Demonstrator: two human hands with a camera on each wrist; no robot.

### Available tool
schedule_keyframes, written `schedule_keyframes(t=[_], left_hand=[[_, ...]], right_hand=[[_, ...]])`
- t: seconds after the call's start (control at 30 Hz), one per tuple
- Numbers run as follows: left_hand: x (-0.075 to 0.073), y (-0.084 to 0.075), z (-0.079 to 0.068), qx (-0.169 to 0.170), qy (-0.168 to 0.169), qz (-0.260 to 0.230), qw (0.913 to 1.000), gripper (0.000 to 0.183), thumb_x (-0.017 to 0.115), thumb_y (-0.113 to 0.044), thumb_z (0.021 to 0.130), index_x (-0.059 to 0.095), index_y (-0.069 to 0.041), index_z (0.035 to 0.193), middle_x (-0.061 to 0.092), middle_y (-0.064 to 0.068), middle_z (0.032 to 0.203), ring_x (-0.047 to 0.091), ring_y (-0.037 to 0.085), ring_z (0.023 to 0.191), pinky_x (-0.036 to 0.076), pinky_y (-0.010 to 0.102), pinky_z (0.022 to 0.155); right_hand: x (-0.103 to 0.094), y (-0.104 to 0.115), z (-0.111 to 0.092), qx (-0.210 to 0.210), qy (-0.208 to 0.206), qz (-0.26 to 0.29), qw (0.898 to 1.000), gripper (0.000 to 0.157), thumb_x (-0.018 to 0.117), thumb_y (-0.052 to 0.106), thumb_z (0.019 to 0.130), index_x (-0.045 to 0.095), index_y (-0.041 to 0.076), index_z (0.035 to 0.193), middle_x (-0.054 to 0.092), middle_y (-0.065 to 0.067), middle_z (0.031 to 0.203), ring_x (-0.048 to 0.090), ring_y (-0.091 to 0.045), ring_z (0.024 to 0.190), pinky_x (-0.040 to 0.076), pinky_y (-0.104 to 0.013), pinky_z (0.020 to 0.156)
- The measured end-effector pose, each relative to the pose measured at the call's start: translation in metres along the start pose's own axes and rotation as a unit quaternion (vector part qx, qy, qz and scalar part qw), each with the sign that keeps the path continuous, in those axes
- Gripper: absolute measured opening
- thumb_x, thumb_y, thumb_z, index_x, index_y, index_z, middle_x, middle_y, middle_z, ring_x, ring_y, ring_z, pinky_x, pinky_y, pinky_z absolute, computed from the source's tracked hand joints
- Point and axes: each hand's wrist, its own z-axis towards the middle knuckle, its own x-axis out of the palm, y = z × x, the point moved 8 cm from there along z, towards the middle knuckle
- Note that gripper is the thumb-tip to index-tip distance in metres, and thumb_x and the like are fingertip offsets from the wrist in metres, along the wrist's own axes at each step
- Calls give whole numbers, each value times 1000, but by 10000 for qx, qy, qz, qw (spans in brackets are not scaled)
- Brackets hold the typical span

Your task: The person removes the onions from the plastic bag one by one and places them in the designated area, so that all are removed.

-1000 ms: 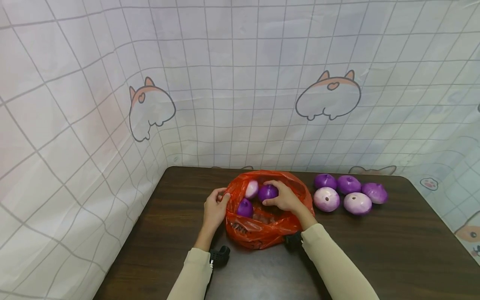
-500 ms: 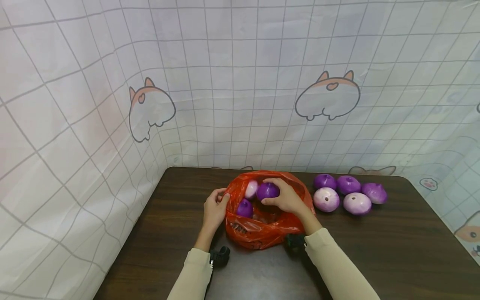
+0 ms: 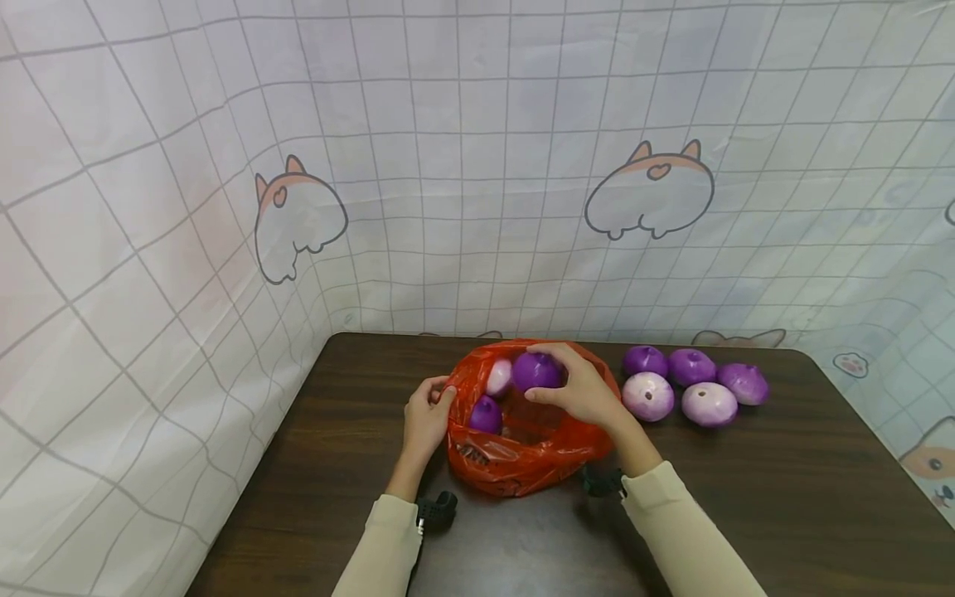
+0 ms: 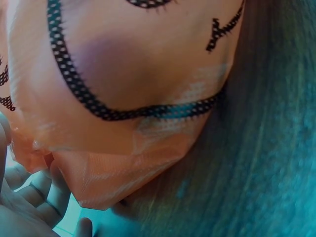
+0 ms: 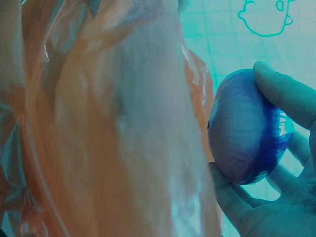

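A red plastic bag (image 3: 507, 477) stands on the table with its mouth open upward. My left hand (image 3: 427, 423) pinches the bag's left rim between thumb and fingers. Above the mouth, my right hand (image 3: 585, 390) grips a glossy purple onion (image 3: 535, 371), thumb on the near side and fingers on the far side. The right wrist view shows this onion (image 5: 242, 133) raised at the level of the bag's edge. Inside the bag, at the left, sit a purple onion (image 3: 486, 416) and a pale one (image 3: 499, 377). The left wrist view has the bag's printed side (image 4: 138, 89).
To the right of the bag, several onions lie grouped: purple ones (image 3: 691, 367) behind and pale ones (image 3: 648, 396) in front. The dark wooden table (image 3: 783, 497) ends at a grid-patterned cloth wall (image 3: 477, 207) behind and on the left.
My right hand has lifted the purple onion higher out of the bag, and its wrist has shifted a little to the right. The left hand stays on the rim.
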Motion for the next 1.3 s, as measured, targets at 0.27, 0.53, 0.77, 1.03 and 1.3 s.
schedule_keyframes(t=[0.27,0.53,0.77,1.03,1.3], left_hand=[[0,0,0,1,-20,15,10000,24,67,-22,98,72,-10,118,58,3,80,49,11,62,42,27,59],[1,2,1,-16,-9,73,10000,25,67,-24,97,72,-11,118,57,2,79,50,11,63,42,27,60],[2,2,1,8,-14,59,10000,25,67,-23,97,72,-10,118,59,3,78,51,11,62,43,26,59],[2,2,1,11,9,70,10000,25,66,-23,98,72,-10,118,58,3,79,50,10,62,43,27,59],[2,3,1,9,26,58,10000,25,66,-23,99,71,-9,119,58,3,79,50,10,63,43,27,60]], right_hand=[[-16,-4,-10,42,-216,64,9997,69,84,37,85,53,26,146,53,-3,148,59,-33,124,52,-56,101],[-34,-7,-23,155,-384,322,9986,69,82,37,86,51,29,147,49,-3,152,58,-33,127,51,-57,102],[-46,-17,-32,177,-415,418,9981,67,80,33,89,49,28,149,46,-7,154,55,-37,128,50,-58,101],[-63,-27,-45,328,-567,177,9977,69,78,37,90,47,29,151,48,-11,151,57,-38,123,53,-57,96],[-77,-40,-57,532,-687,332,9957,69,77,37,91,46,27,152,45,-13,151,55,-43,127,56,-58,93]])
